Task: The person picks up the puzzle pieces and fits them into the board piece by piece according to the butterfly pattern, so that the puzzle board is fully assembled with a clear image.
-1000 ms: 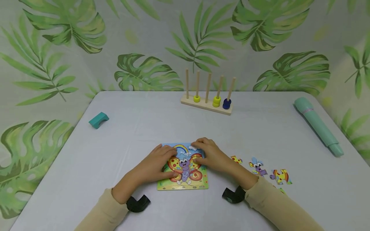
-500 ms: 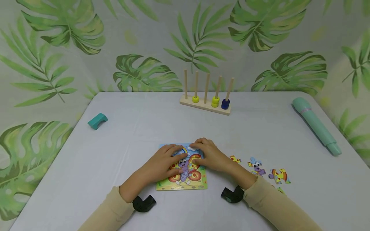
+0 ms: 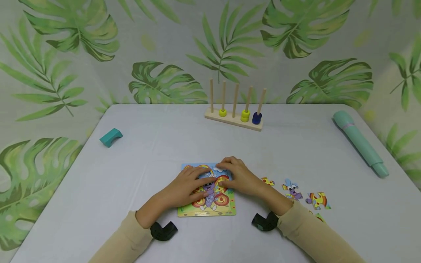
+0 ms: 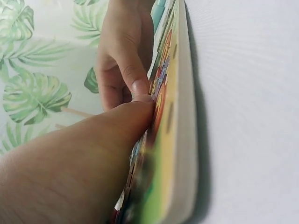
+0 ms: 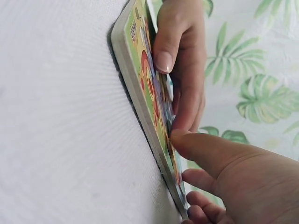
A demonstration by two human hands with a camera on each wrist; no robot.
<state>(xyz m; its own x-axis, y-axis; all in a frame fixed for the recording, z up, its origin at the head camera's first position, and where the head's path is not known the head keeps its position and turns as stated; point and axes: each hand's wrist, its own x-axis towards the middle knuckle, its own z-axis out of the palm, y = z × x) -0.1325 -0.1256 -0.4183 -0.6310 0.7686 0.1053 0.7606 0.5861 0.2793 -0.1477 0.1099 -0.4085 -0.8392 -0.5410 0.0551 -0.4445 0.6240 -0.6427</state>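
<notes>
The left hand (image 3: 185, 187) and right hand (image 3: 241, 178) meet over the puzzle board (image 3: 194, 211), as the head view shows. The board lies flat between them and appears nearly square, with no clear long axis. The left hand has its fingers outstretched over the board's middle, thumb lower down on the butterfly. The right hand's fingers bend over the board's upper right part; neither hand is clearly nearer. Loose pieces (image 3: 292, 190) lie right of the board, partly behind the right forearm. Beyond the board stands a peg rack (image 3: 235, 119); a teal block (image 3: 111, 137) is far to its left and a mint tube (image 3: 360, 144) far to its right.

In the left wrist view, the left thumb appears to touch the board's face, the right hand just past it.

In the right wrist view, the right thumb touches the board's face and the fingertips curl near its edge; whether they grip it, I cannot tell.
</notes>
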